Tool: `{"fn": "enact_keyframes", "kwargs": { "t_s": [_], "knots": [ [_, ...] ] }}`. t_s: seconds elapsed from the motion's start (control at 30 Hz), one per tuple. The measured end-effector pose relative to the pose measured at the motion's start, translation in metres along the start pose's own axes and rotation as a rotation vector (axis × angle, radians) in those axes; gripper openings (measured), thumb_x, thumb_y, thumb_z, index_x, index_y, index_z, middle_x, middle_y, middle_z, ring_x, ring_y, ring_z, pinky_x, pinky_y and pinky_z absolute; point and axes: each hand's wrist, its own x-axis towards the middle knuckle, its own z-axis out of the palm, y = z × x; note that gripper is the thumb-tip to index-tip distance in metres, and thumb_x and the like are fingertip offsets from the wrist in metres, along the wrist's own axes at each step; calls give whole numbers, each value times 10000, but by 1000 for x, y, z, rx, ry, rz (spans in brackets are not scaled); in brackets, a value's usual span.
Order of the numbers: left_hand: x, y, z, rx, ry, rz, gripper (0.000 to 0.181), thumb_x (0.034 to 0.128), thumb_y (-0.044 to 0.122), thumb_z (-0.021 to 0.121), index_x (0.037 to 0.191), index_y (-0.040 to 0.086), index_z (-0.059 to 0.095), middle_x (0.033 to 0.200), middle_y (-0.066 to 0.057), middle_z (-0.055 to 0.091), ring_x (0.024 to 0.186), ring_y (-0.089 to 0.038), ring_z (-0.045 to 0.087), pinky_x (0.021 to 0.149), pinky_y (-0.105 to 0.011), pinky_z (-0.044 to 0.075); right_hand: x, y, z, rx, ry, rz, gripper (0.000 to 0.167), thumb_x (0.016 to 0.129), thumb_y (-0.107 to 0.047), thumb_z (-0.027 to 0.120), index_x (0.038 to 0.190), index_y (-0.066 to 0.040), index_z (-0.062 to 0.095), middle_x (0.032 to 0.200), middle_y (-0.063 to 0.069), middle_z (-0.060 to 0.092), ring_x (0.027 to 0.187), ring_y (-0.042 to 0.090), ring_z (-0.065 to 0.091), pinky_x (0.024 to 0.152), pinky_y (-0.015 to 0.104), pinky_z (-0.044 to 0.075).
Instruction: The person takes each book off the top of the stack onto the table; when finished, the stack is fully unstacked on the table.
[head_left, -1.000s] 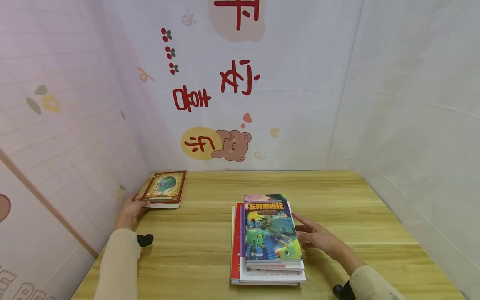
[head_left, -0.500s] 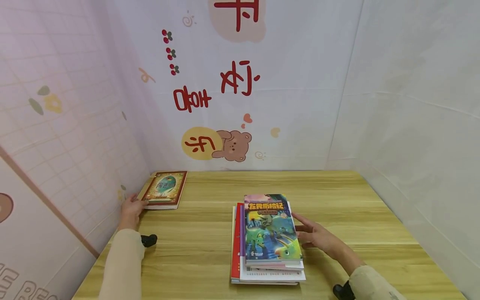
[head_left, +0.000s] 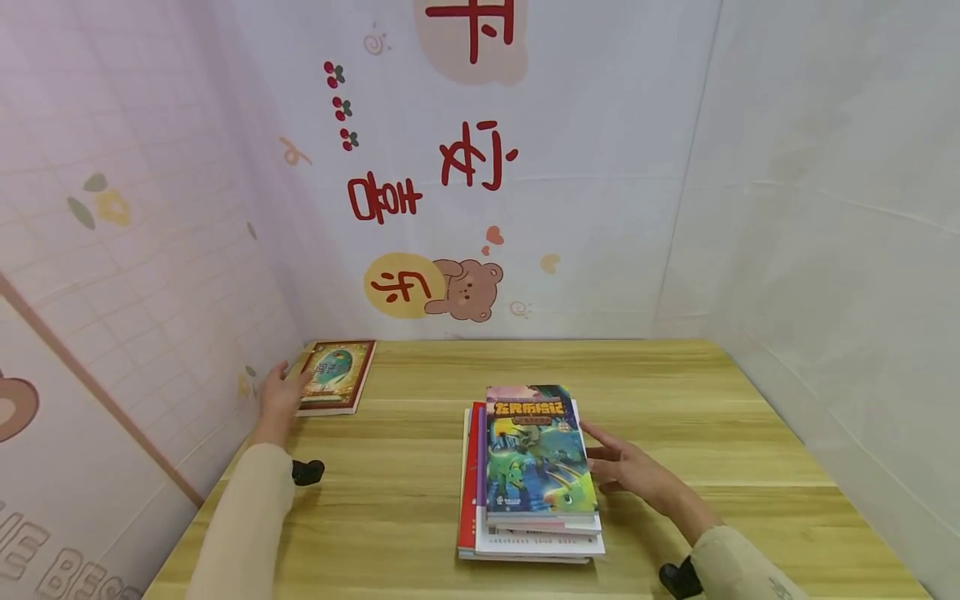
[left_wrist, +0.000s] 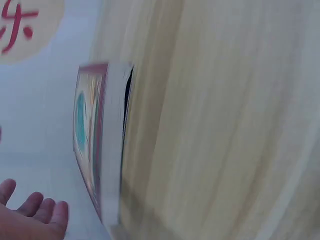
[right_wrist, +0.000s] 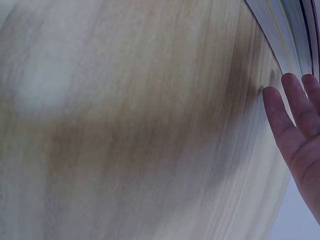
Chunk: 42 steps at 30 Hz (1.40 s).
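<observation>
Left hand (head_left: 281, 398): at the far left of the tabletop (head_left: 390, 500), beside and over the left edge of a red-bordered book (head_left: 339, 379). Fingers are loosely extended and grip nothing. In the left wrist view the fingertips stand apart from the book, on its cover side, with pale wall visible in the gap.

Red-bordered book: lies flat, cover up, in the far left corner near the left wall. Cover shows a gold ground with a teal oval; the page block is pale.

Right hand (head_left: 637, 477): at the right side of a book stack (head_left: 540, 546), fingers spread and only slightly bent, not wrapped round anything. In the right wrist view the fingertips overlap the page edges; contact cannot be told with certainty.

Book stack: slightly right of the middle of the tabletop, near the person, well apart from the red-bordered book. On top, face up, is a dinosaur book (head_left: 536, 458) with yellow title lettering and green horned animals. Books beneath are offset; a red strip (head_left: 469, 492) shows along the left, white borders along the front.

Surroundings: cream sleeves on both arms, a black device (head_left: 307, 472) at the left wrist and another at the right. The white back wall (head_left: 600, 125) bears red characters, cherries (head_left: 342, 108) and a brown bear (head_left: 471, 290) beside a yellow disc (head_left: 403, 285)
</observation>
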Motion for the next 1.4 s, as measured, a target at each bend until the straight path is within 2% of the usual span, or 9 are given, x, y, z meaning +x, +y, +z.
{"fn": "enact_keyframes", "kwargs": {
  "t_s": [0.07, 0.2, 0.33, 0.43, 0.7, 0.93, 1.03, 1.2, 1.4],
  "knots": [
    [-6, 8, 7, 7, -4, 46, 825, 1018, 432, 502, 1590, 33, 61, 1606, -283, 101, 1446, -463, 168, 1133, -576, 249, 1, 1, 0, 3, 8, 2, 739, 977, -249, 625, 1597, -210, 226, 1492, 309, 374, 1281, 411, 491, 944, 541, 488],
    [-23, 24, 28, -42, -21, 110, 885, 994, 533, 497, 1597, 62, 52, 1603, -253, 162, 1452, -428, 199, 1134, -561, 264, 2, 1, 0, 2, 9, -2, 738, 978, -245, 625, 1597, -208, 226, 1489, 308, 378, 1271, 407, 501, 942, 545, 488],
    [-46, 37, 51, -85, -91, 136, 944, 964, 624, 470, 1600, 84, 29, 1583, -243, 225, 1429, -426, 259, 1125, -566, 282, 0, 0, 1, 13, -1, -9, 734, 984, -230, 615, 1599, -198, 215, 1488, 315, 373, 1262, 406, 509, 941, 558, 484],
    [-73, 46, 70, -135, -150, 154, 944, 970, 610, 478, 1598, 74, 19, 1552, -237, 284, 1410, -416, 299, 1131, -551, 281, -1, 1, 1, 25, -11, -16, 736, 988, -220, 607, 1601, -186, 202, 1490, 323, 365, 1249, 395, 521, 930, 549, 489],
    [-159, 63, 120, -322, -285, 167, 851, 1005, 490, 526, 1587, 38, 102, 1441, -138, 417, 1290, -323, 414, 1107, -497, 327, -1, 4, 0, 16, -4, -18, 735, 990, -243, 609, 1600, -171, 204, 1479, 334, 373, 1209, 382, 557, 913, 537, 500],
    [-221, 67, 151, -348, -287, 156, 786, 1014, 353, 573, 1534, -83, 176, 1384, -178, 470, 1252, -309, 478, 1066, -474, 395, -2, 1, 0, 13, -11, -15, 730, 989, -252, 612, 1598, -181, 215, 1481, 325, 378, 1221, 390, 548, 918, 547, 496],
    [-243, 67, 162, -350, -307, 102, 846, 966, 411, 637, 1532, -62, 222, 1407, -177, 458, 1278, -323, 460, 1074, -475, 400, -2, 1, 0, 13, -9, -11, 734, 987, -258, 614, 1598, -180, 215, 1483, 325, 375, 1224, 399, 545, 927, 557, 491],
    [-268, 67, 178, -373, -357, 57, 893, 913, 386, 720, 1535, -41, 242, 1438, -190, 437, 1315, -358, 421, 1042, -457, 439, 0, 2, -1, 5, 6, -4, 739, 981, -286, 625, 1596, -194, 227, 1486, 312, 381, 1239, 407, 533, 943, 562, 484],
    [-274, 61, 190, -338, -362, 56, 937, 871, 389, 766, 1515, -75, 268, 1409, -205, 478, 1280, -361, 450, 1015, -444, 465, -1, 2, 0, 10, 9, -5, 740, 973, -293, 636, 1594, -212, 241, 1483, 306, 390, 1247, 413, 524, 948, 570, 479]
  ]
}}
